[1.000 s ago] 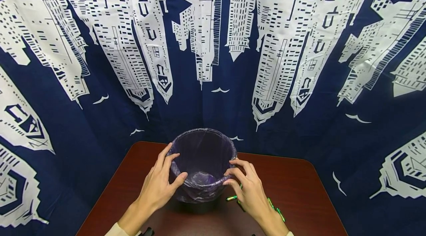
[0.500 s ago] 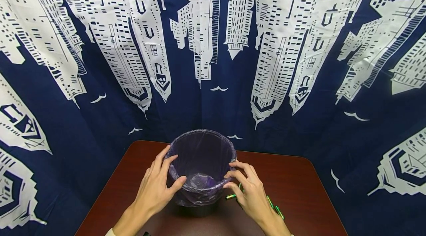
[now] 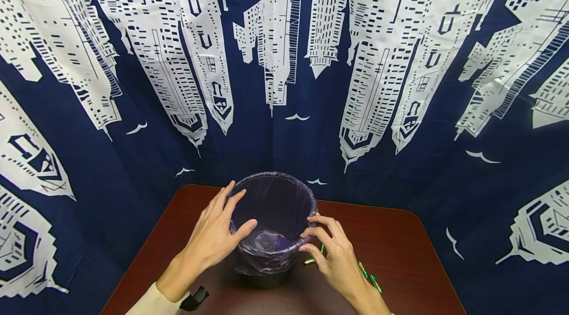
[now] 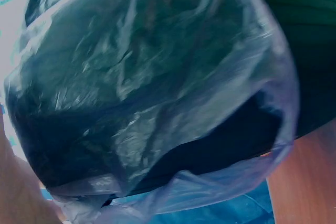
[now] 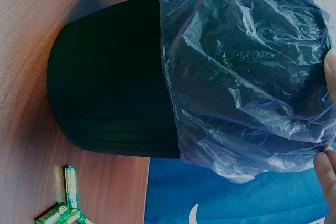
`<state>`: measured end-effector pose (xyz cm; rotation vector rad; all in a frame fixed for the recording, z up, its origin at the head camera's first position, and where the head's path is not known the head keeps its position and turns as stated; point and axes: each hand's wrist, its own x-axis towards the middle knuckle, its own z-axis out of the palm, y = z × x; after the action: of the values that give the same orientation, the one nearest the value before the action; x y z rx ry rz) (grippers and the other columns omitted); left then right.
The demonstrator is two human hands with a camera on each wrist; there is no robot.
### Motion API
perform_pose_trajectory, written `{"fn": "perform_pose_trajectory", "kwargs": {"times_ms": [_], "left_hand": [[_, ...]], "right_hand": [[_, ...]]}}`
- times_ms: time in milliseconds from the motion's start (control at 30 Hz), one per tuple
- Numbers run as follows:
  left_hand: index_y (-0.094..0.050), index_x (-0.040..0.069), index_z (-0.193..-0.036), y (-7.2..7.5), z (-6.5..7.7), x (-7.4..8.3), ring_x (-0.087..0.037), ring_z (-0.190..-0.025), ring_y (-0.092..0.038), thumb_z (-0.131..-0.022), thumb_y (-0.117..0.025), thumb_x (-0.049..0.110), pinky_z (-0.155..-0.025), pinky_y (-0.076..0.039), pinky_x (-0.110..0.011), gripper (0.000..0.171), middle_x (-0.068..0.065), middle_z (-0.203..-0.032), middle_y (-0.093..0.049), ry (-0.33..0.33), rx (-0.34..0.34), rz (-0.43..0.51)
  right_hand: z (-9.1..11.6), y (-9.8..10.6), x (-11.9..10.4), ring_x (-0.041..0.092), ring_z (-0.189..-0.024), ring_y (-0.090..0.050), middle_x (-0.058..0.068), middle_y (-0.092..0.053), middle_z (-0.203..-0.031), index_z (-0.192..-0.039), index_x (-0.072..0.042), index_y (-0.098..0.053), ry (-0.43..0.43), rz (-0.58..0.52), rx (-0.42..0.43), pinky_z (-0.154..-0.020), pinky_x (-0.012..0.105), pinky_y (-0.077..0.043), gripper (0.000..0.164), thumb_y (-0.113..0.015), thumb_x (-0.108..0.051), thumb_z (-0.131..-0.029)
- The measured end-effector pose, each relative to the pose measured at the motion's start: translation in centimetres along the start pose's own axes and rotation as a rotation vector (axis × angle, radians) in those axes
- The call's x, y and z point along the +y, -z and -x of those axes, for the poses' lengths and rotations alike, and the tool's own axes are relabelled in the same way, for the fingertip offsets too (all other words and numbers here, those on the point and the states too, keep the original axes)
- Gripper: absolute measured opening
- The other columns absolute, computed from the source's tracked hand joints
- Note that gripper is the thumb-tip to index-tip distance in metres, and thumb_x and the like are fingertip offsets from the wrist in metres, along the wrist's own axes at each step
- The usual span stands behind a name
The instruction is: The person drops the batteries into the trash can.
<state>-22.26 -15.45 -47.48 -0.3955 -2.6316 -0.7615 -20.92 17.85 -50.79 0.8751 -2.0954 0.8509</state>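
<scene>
A dark bin (image 3: 266,283) stands upright on the table, lined with a thin, translucent purple bin liner (image 3: 262,264). The liner is folded over the rim and hangs wrinkled down the outside, as the liner (image 5: 236,93) in the right wrist view shows. My right hand (image 3: 331,251) pinches the lined rim at the right, thumb outside and fingers reaching over the edge. At the left rim, my left hand (image 3: 215,236) has its fingers spread and its thumb extended over the opening. The left wrist view shows the loose liner (image 4: 157,77) hanging over the ribbed bin wall (image 4: 315,72).
Several green batteries (image 5: 71,187) lie on the reddish-brown table (image 3: 378,236) to the right of the bin, partly behind my right hand. A navy curtain (image 3: 249,152) with white skyscraper prints hangs behind the table. A black strap (image 3: 194,299) shows at my left wrist.
My left hand has lifted slightly up and away along the left rim, fingers more spread. The right hand stays at the right rim. The bin first tipped slightly and now stands nearly unchanged.
</scene>
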Motion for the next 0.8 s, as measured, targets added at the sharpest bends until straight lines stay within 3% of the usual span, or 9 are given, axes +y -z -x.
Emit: {"fn": "perform_pose_trajectory", "kwargs": {"times_ms": [200,333,533,667,800], "left_hand": [[-0.040,0.025,-0.183,0.3,-1.6,0.3,-0.050,-0.176,-0.036,-0.104,-0.067,0.078,-0.128,-0.040,-0.088,0.099,-0.010,-0.196,-0.024,0.083,-0.126,0.018],[-0.030,0.025,-0.187,0.6,-2.1,0.5,-0.049,-0.179,-0.030,-0.102,-0.066,0.082,-0.129,-0.037,-0.089,0.109,-0.008,-0.198,-0.018,0.111,-0.201,-0.002],[-0.024,0.027,-0.188,0.9,-3.3,1.2,-0.048,-0.182,-0.022,-0.099,-0.064,0.087,-0.132,-0.031,-0.090,0.115,-0.007,-0.199,-0.015,0.144,-0.224,-0.018],[-0.023,0.026,-0.189,0.5,-3.7,1.1,-0.049,-0.182,-0.022,-0.099,-0.063,0.088,-0.130,-0.034,-0.090,0.117,-0.006,-0.199,-0.014,0.185,-0.238,-0.022],[-0.021,0.025,-0.189,0.2,-3.8,1.1,-0.049,-0.182,-0.022,-0.099,-0.064,0.087,-0.129,-0.036,-0.089,0.118,-0.006,-0.199,-0.013,0.193,-0.253,-0.037]], "right_hand": [[0.2,0.0,0.0,0.036,-0.136,-0.069,0.011,-0.075,-0.146,-0.122,-0.025,-0.081,-0.011,0.004,-0.023,-0.114,0.014,-0.047,0.019,-0.083,-0.036,-0.106],[0.3,0.2,-0.1,0.040,-0.143,-0.067,0.010,-0.073,-0.149,-0.126,-0.026,-0.081,-0.025,-0.010,-0.042,-0.130,0.011,-0.038,0.032,-0.095,-0.022,-0.097],[0.5,0.6,0.3,0.037,-0.146,-0.064,0.014,-0.072,-0.154,-0.138,-0.025,-0.081,-0.035,-0.035,-0.057,-0.133,0.010,-0.034,0.041,-0.094,-0.023,-0.099],[0.8,0.9,0.6,0.031,-0.147,-0.065,0.016,-0.068,-0.162,-0.153,-0.022,-0.075,-0.035,-0.046,-0.076,-0.133,0.010,-0.034,0.056,-0.093,-0.024,-0.100],[1.2,1.3,0.9,0.030,-0.151,-0.064,0.017,-0.062,-0.168,-0.163,-0.015,-0.067,-0.038,-0.049,-0.090,-0.133,0.010,-0.036,0.061,-0.087,-0.029,-0.107]]}}
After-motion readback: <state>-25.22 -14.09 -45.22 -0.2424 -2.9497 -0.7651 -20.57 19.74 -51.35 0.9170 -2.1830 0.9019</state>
